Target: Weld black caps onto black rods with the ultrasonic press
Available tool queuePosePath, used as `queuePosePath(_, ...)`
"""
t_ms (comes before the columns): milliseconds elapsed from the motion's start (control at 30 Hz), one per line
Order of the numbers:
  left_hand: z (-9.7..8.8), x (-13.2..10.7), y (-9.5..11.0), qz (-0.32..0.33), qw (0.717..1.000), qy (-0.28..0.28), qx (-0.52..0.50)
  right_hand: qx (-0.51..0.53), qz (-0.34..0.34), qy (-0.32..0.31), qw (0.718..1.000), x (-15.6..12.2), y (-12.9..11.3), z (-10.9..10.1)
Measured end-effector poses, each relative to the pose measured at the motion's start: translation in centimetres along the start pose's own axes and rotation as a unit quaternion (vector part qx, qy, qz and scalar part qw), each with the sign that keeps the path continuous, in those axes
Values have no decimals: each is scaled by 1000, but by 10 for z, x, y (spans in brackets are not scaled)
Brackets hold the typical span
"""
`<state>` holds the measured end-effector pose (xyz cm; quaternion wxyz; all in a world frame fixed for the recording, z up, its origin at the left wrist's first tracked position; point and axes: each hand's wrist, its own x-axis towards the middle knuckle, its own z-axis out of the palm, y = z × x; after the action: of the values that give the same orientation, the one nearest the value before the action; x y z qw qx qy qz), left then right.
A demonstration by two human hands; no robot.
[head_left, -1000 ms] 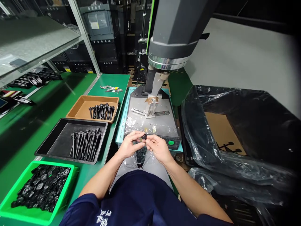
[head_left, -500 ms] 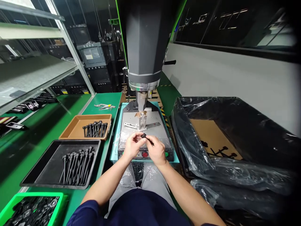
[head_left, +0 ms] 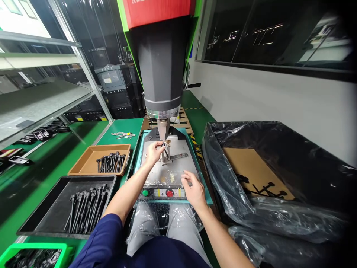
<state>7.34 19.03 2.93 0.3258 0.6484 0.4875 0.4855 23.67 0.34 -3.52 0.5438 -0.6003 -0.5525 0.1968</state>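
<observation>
While left hand (head_left: 153, 152) pinched on small part (head_left: 164, 144) at fixture (head_left: 169, 158), right hand (head_left: 195, 190) open; black pins (head_left: 111, 163) in brown tray (head_left: 83, 164), black tray (head_left: 47, 210).

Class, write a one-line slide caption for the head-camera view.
Left hand at the fixture under the press head; right hand open over the base plate.
</observation>
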Motion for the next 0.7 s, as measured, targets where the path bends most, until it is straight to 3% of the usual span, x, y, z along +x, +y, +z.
queuePosePath(200,9,18,-7,34,997,-59,36,11,60,-41,997,-21,18,-2)
queuePosePath(533,1,38,-13,104,991,-84,20,59,97,-47,992,-37,35,1)
queuePosePath(700,0,40,-13,93,991,-90,26,63,103,-54,991,-39,39,-3)
